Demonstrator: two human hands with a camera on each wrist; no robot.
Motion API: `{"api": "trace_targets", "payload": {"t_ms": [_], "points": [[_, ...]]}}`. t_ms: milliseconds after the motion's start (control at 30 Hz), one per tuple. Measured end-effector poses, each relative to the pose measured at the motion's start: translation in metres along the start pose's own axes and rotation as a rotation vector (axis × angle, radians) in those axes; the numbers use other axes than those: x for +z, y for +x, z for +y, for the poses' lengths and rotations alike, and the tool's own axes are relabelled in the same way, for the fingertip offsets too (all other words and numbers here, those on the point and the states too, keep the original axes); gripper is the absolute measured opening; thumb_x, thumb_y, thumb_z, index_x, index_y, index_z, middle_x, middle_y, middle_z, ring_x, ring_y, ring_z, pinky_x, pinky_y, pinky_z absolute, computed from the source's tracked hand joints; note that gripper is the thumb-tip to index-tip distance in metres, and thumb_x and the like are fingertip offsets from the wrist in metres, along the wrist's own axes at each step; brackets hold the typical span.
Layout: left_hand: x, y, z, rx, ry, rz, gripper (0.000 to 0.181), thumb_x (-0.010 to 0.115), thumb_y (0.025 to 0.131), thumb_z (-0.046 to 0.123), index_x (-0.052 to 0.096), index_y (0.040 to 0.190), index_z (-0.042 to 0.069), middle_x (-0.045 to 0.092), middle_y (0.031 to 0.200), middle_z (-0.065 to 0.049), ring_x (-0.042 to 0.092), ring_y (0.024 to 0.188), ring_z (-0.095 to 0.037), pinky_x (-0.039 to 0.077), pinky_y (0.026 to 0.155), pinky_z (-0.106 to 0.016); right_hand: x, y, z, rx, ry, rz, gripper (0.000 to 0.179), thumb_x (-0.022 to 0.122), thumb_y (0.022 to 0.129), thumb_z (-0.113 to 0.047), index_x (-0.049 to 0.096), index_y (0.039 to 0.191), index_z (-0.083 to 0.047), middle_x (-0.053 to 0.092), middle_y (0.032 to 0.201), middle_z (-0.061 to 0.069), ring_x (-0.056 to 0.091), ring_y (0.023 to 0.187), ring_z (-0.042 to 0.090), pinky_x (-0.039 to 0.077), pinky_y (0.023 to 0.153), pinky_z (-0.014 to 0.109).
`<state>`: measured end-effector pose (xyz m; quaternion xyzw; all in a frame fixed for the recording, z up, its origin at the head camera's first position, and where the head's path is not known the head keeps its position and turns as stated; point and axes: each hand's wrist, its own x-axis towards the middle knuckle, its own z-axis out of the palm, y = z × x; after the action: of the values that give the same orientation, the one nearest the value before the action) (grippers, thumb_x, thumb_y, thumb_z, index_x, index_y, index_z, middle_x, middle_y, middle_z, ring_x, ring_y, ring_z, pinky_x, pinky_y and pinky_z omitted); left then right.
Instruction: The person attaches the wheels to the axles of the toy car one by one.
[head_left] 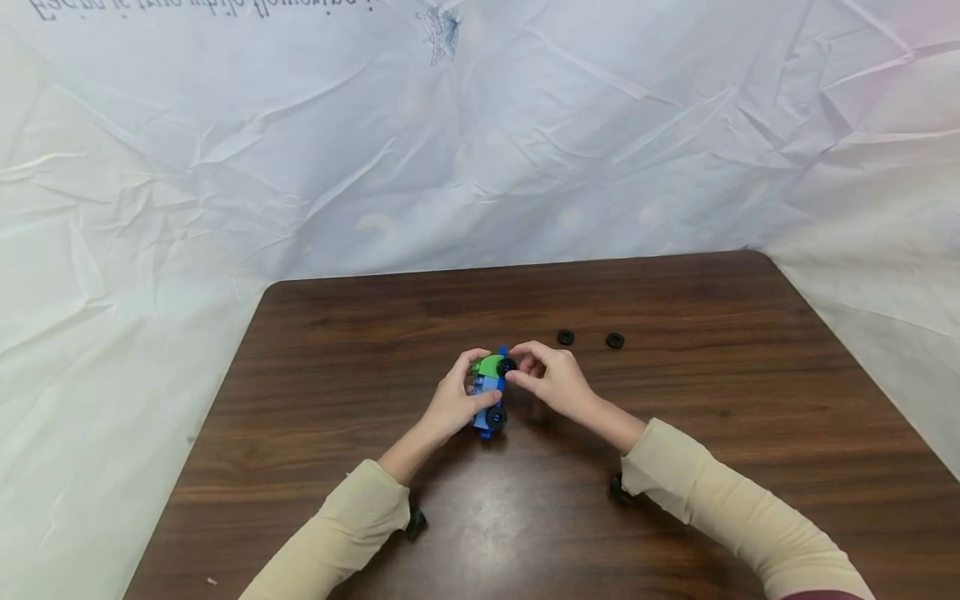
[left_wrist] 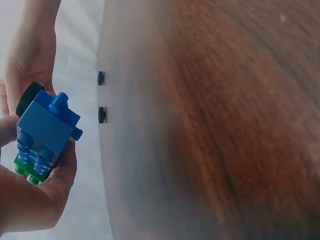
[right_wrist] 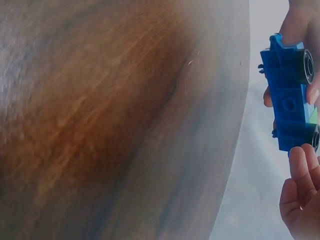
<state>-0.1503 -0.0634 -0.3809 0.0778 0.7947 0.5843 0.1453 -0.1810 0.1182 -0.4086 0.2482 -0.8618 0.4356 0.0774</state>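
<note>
A small toy car [head_left: 489,385] of blue and green building blocks is held above the table, tipped so that one side with two black wheels faces up in the head view. My left hand [head_left: 452,403] grips it around the body, thumb across the blue block. At the green end, my right hand [head_left: 557,380] touches the black wheel [head_left: 507,367] with thumb and fingers. In the right wrist view the car's blue underside [right_wrist: 289,105] shows, with axle pegs bare along its other edge. Green block studs [left_wrist: 33,178] peek out under the left hand in the left wrist view.
Two loose black wheels [head_left: 566,337] [head_left: 615,340] lie on the brown wooden table [head_left: 337,325] beyond the right hand. Behind the table hangs a pale, creased cloth [head_left: 480,167]. A small white scrap [head_left: 212,581] sits near the front left.
</note>
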Motion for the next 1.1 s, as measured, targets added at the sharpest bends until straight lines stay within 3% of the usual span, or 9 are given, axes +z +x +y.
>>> {"api": "trace_targets", "payload": {"t_ms": [100,333,467,833,1100], "points": [[0.001,0.001,-0.004,0.003,0.002,0.0,0.054,0.06,0.08,0.005,0.036,0.128,0.008,0.048,0.119,-0.017,0.055,0.088,-0.026,0.048,0.067,-0.029,-0.001,-0.001,0.003,0.005,0.017,0.006,0.025,0.067,0.077,-0.015,0.061,0.099,-0.004,0.06,0.071,0.002,0.052,0.059,0.005,0.045,0.054,0.02],[0.003,0.016,-0.033,0.019,0.017,0.014,0.059,0.065,0.078,0.01,0.035,0.129,0.016,0.049,0.121,-0.015,0.056,0.085,-0.022,0.048,0.064,-0.029,-0.004,0.0,0.005,0.007,0.044,0.028,0.025,0.066,0.078,-0.017,0.061,0.099,-0.004,0.06,0.085,0.005,0.052,0.064,0.007,0.046,0.056,0.022],[0.004,0.016,-0.036,0.067,0.075,0.026,0.064,0.068,0.075,0.012,0.033,0.129,0.017,0.053,0.12,-0.015,0.059,0.082,-0.022,0.049,0.064,-0.03,-0.008,0.001,0.006,0.016,0.051,-0.01,0.027,0.065,0.079,-0.019,0.06,0.102,-0.005,0.057,0.093,0.006,0.052,0.066,0.008,0.046,0.057,0.023],[0.003,0.012,-0.032,0.14,0.245,-0.023,0.065,0.069,0.075,0.015,0.03,0.127,0.013,0.054,0.123,-0.008,0.057,0.101,-0.023,0.048,0.079,-0.036,-0.019,0.005,0.002,0.034,0.069,-0.234,0.044,0.065,0.08,-0.025,0.052,0.119,-0.01,0.051,0.115,0.01,0.054,0.085,0.016,0.048,0.064,0.025],[0.006,0.01,-0.032,0.231,0.436,-0.041,0.056,0.071,0.073,0.019,0.036,0.117,0.016,0.058,0.112,-0.008,0.058,0.087,-0.017,0.047,0.069,-0.029,-0.023,0.006,0.001,0.065,0.106,-0.395,0.044,0.064,0.081,-0.024,0.052,0.12,-0.006,0.052,0.116,0.01,0.053,0.093,0.018,0.048,0.07,0.027]]}}
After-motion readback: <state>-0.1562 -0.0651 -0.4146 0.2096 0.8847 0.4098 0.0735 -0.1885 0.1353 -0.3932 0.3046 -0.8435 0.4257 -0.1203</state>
